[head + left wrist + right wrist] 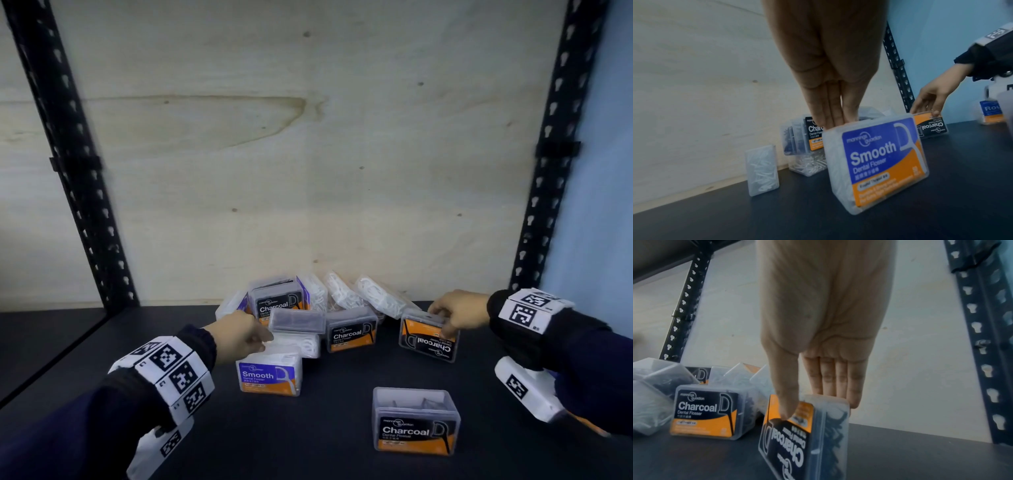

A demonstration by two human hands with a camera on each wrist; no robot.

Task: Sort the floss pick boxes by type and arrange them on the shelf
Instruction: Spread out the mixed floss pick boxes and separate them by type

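From the head view, the left hand (pixel 239 337) reaches to the top of the Smooth box (pixel 269 373), which stands on the dark shelf (pixel 325 455). The right hand (pixel 457 313) pinches the upside-down Charcoal box (pixel 428 339) at the right of the pile.

At the left wrist, straight fingers (pixel 830 110) touch the Smooth box's top rear edge; whether the thumb grips it cannot be told.

At the right wrist, thumb on the label and fingers (pixel 835 381) behind clamp the Charcoal box, tilted on the shelf.
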